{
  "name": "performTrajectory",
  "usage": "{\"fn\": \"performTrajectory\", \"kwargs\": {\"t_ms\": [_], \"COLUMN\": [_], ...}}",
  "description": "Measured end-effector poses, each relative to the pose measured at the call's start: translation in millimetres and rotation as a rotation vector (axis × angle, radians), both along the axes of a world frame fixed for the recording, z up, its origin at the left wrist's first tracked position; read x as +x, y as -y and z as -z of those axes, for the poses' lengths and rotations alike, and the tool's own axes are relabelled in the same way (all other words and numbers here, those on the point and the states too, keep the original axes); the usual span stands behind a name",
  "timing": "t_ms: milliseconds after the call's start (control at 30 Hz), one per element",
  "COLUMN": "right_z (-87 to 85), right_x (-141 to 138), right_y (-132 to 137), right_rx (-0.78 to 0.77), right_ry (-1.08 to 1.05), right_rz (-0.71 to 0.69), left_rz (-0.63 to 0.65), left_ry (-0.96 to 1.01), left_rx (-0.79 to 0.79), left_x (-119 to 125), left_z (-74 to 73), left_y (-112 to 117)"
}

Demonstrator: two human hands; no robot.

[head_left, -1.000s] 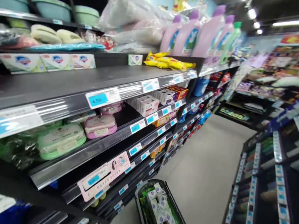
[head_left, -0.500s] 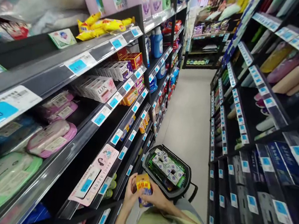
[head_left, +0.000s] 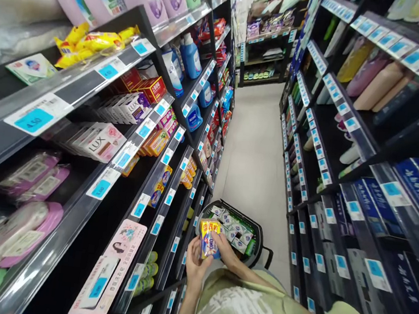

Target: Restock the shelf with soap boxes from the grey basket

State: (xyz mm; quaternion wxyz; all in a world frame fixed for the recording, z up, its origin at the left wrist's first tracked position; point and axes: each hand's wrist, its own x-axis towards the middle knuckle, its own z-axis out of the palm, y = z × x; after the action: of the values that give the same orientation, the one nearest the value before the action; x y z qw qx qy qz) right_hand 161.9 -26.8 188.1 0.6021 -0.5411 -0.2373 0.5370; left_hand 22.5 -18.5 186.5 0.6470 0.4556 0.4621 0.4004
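We observe a yellow-and-blue OMO pack [head_left: 206, 239] held upright in front of the torso, clamped between both hands. Our left-hand grip [head_left: 194, 258] closes on its lower left side; our right-hand grip [head_left: 227, 252] closes on its right side, fingers across the printed face. In view, the pack overlaps the near left edge of a black shopping basket [head_left: 260, 238]; contact we cannot tell. We note white boxes [head_left: 239, 241] inside the basket, and LUX soap boxes [head_left: 106, 142] on the left shelf.

Pale aisle floor [head_left: 251, 147], black shelving [head_left: 65, 241] along both sides
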Motion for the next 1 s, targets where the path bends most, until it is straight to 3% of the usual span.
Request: {"fn": "performTrajectory", "kwargs": {"t_ms": [100,200,300,433,567,667,800,1000], "right_z": [-10.3,-14.5,-5.9,14.0,16.7,4.8,-10.4,-6.6], "right_x": [11,22,31,42,49,55,62,67], "right_y": [-1,-4,-5,-3,4,13,21,18], "right_rx": [0.098,0.168,0.159,0.139,0.190,0.297,0.398,0.266], "right_ry": [-0.114,-0.200,-0.241,-0.232,-0.094,0.103,0.266,0.292], "right_rz": [-0.106,-0.108,-0.104,-0.210,-0.261,-0.214,-0.261,-0.187], "left_rz": [-0.182,-0.271,-0.298,-0.322,-0.282,-0.189,-0.061,0.023], "left_ry": [0.065,0.091,0.037,-0.014,0.014,0.091,0.125,0.015], "left_rx": [-0.042,-0.065,-0.051,-0.042,-0.077,-0.079,-0.044,-0.074], "left_x": [12,16,14,12,12,10,1,10], "left_z": [5.0,6.3,3.5,-2.7,-5.7,-6.6,-11.6,-16.8], "left_y": [6,6,1,-4,-6,-9,-17,-12]}}
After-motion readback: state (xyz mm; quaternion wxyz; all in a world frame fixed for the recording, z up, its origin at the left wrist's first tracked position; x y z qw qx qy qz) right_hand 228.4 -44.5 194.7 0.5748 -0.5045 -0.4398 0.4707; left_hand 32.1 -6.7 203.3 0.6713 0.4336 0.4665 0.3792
